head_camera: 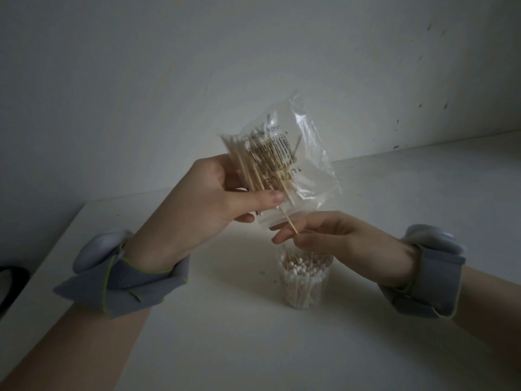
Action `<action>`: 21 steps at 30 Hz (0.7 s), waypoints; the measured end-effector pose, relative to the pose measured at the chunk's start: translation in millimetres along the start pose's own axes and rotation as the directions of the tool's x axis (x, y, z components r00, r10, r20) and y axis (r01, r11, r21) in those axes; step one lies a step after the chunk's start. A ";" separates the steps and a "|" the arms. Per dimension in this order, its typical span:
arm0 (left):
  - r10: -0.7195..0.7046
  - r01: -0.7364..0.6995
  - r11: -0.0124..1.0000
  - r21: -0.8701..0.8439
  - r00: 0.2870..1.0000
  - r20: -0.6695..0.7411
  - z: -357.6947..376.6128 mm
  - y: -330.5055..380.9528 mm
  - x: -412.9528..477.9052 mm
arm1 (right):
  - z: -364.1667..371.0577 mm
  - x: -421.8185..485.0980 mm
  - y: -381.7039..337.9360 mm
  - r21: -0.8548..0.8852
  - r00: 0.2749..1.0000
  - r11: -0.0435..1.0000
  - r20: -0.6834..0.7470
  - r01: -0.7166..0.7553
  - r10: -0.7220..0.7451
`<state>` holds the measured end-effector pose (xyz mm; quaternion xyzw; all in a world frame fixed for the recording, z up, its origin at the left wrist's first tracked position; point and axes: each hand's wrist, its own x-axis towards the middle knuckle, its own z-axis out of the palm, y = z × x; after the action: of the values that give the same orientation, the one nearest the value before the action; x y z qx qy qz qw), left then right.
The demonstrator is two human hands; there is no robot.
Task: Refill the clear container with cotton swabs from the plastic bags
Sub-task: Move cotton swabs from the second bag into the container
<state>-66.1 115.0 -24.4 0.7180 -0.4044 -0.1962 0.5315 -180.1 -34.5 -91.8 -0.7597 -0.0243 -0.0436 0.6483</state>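
Grey wrist cuffs [121,280] frame both hands. Left hand [208,198] clamps the plastic bag [282,159] of remaining swabs; right hand [324,235] pinches one cotton swab [286,218] at its mouth, above the nearly full clear container [306,277] (refill seemingly well advanced).

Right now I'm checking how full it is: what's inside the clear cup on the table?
The cup holds upright cotton swabs, white tips up, packed close. The right hand covers its far rim, so the swabs there are hidden.
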 end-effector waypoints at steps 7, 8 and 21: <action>-0.006 0.006 1.000 0.011 1.000 -0.003 -0.4 -1.1 1.2 | -3.8 1.8 0.3 0.045 0.998 0.999 -0.068 0.007 -0.004; -0.004 0.004 1.000 0.010 1.000 -0.001 -0.6 -0.9 1.0 | -4.1 2.2 0.0 0.035 0.998 0.999 -0.060 0.003 -0.001; -0.001 0.002 1.000 0.010 1.000 -0.009 -1.4 -1.1 1.0 | -7.0 3.1 4.9 0.105 0.997 0.994 -0.074 0.023 -0.015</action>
<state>-64.1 115.2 -24.8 0.7218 -0.4025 -0.1913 0.5295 -176.8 -42.3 -95.2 -0.7221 -0.0098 -0.0763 0.6875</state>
